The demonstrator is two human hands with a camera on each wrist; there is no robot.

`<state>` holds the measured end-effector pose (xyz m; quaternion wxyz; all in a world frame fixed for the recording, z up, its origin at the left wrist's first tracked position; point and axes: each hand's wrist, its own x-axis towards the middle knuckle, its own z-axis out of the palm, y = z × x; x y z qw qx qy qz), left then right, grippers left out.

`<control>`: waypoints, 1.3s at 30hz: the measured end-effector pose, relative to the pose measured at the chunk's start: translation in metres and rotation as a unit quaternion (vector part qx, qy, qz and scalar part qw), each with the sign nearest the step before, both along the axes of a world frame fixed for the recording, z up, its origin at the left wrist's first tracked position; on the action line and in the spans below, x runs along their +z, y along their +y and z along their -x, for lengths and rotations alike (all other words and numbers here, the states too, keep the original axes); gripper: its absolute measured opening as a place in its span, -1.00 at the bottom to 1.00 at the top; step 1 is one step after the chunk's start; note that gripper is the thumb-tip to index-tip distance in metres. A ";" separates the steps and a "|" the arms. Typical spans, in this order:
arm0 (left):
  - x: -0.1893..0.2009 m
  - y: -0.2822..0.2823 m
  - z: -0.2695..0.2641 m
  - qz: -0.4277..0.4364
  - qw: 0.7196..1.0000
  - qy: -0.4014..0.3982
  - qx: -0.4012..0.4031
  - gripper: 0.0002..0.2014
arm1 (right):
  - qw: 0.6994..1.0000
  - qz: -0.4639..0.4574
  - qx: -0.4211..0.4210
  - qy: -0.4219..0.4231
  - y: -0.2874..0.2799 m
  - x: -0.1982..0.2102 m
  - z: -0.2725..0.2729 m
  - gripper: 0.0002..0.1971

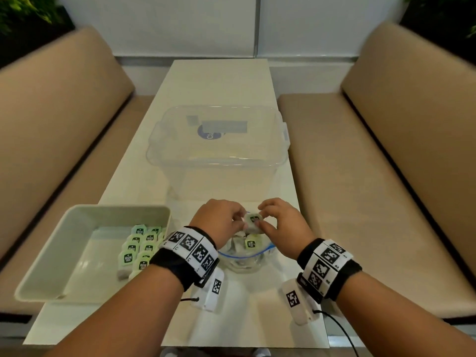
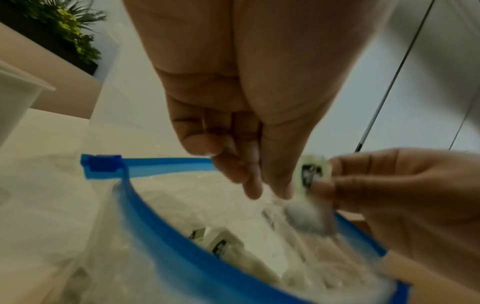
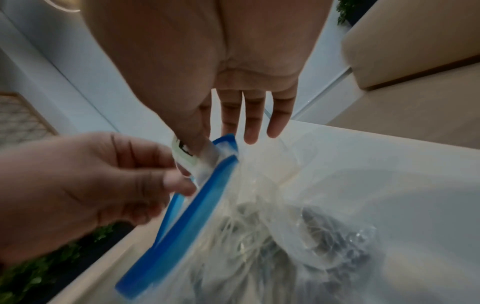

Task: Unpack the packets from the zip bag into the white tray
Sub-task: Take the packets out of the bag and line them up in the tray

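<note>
The clear zip bag (image 1: 240, 260) with a blue rim (image 2: 155, 226) stands open on the white table. Just above its mouth my right hand (image 1: 259, 215) pinches a pale green packet (image 1: 251, 219) between thumb and forefinger, the other fingers straight. The packet (image 2: 311, 172) hangs over the bag. My left hand (image 1: 239, 222) has its fingers curled, seemingly pinching the bag's far rim (image 3: 207, 195), fingertips beside the packet (image 3: 182, 152). More packets (image 2: 223, 244) lie inside the bag. The white tray (image 1: 41, 256) at front left holds several packets (image 1: 140, 248).
A large clear plastic box (image 1: 219, 150) stands right behind the bag. Tan benches (image 1: 373, 176) run along both sides of the narrow table (image 1: 219, 78). A black cable (image 1: 340, 328) trails from my right wrist.
</note>
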<state>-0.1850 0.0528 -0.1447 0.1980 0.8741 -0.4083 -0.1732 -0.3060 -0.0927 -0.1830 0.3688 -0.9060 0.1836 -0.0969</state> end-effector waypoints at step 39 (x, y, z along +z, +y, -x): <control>0.030 0.038 -0.014 0.081 0.994 0.071 0.010 -0.91 | 0.983 -0.159 0.088 -0.013 0.018 0.038 -0.013 -0.59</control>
